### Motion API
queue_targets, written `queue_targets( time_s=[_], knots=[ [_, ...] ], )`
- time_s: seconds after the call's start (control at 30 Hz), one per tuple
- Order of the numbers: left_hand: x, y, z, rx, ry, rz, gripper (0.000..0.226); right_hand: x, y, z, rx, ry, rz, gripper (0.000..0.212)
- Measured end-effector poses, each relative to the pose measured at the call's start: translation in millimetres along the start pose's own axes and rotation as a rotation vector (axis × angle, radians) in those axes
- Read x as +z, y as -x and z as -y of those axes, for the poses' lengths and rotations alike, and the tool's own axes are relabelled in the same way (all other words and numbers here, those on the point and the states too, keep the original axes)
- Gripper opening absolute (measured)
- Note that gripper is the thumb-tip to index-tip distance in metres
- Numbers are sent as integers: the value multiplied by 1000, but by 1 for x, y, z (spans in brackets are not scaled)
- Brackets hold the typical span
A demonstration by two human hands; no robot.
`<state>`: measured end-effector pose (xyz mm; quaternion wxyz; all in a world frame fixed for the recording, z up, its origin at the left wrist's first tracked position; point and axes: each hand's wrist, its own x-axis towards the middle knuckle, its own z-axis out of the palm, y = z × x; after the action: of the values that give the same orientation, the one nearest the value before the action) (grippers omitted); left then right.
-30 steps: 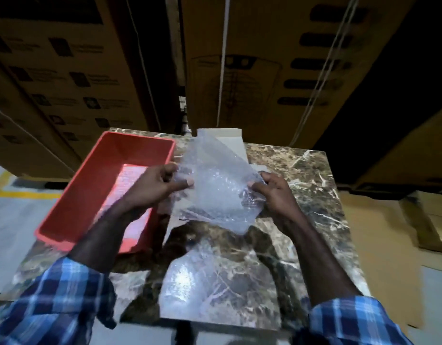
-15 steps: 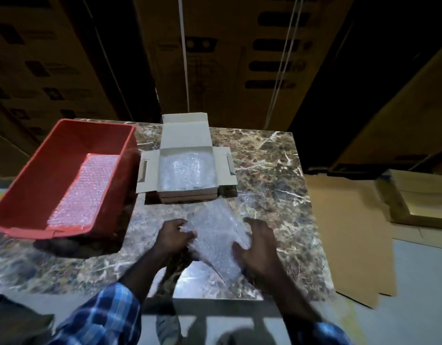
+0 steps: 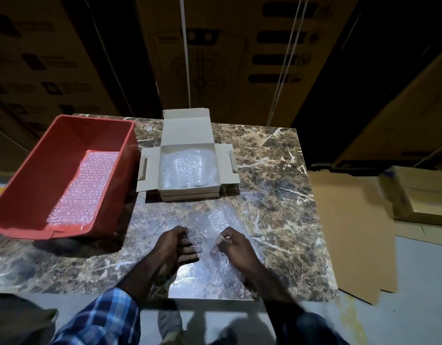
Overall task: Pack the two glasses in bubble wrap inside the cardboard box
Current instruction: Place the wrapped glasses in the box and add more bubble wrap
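Dim overall, 1 light source somewhere above and in front. Stacked cartons (image 3: 215,58) at the back sit in deep shadow, print on them barely readable. Hard shadows fall toward the camera: dark patch under the red bin (image 3: 63,175), narrow 1 below the cardboard box (image 3: 187,155). Strong glare on the marble table (image 3: 277,170) near edge, a white sheen that washes out the bubble wrap sheet (image 3: 215,257) there. Bubble wrap in the box blows out to flat white. Wide-angle distortion: verticals splay outward at the edges. Right forearm and plaid sleeve (image 3: 103,317) soft with motion blur; centre reasonably sharp.
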<state>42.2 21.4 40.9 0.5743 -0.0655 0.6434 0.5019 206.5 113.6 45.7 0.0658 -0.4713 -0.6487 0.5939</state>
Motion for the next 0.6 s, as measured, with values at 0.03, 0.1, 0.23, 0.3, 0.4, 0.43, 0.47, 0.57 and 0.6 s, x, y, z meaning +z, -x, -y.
queue_targets(
  time_s=[0.03, 0.1, 0.23, 0.3, 0.4, 0.43, 0.47, 0.57, 0.6],
  knots=[
    [0, -2, 1, 7, -31, 6, 24, -1, -2, 4, 33, -61, 1, 20],
    [5, -2, 4, 62, -91, -31, 14, -2, -3, 10, 98, -160, -2, 22],
    [9, -4, 3, 185, -128, -206, 5, -9, -3, 18, 117, -287, -88, 10],
    [-7, -13, -2, 257, -228, -324, 5, -23, -5, 20, 83, -195, -247, 9],
    [-51, -32, -6, 265, -366, -455, 15, -60, -13, 26, 23, -7, -537, 14],
    [-69, -48, -1, 260, -381, -466, 15, -74, -16, 28, 21, 63, -619, 16],
    [-79, -52, 0, 264, -408, -478, 10, -88, -20, 30, 29, 148, -678, 18],
    [-74, -29, -4, 325, -466, -468, 27, -106, -29, 32, -28, 410, -759, 26],
    [-71, -26, -3, 345, -485, -438, 34, -103, -30, 32, -89, 509, -771, 29]
  ],
)
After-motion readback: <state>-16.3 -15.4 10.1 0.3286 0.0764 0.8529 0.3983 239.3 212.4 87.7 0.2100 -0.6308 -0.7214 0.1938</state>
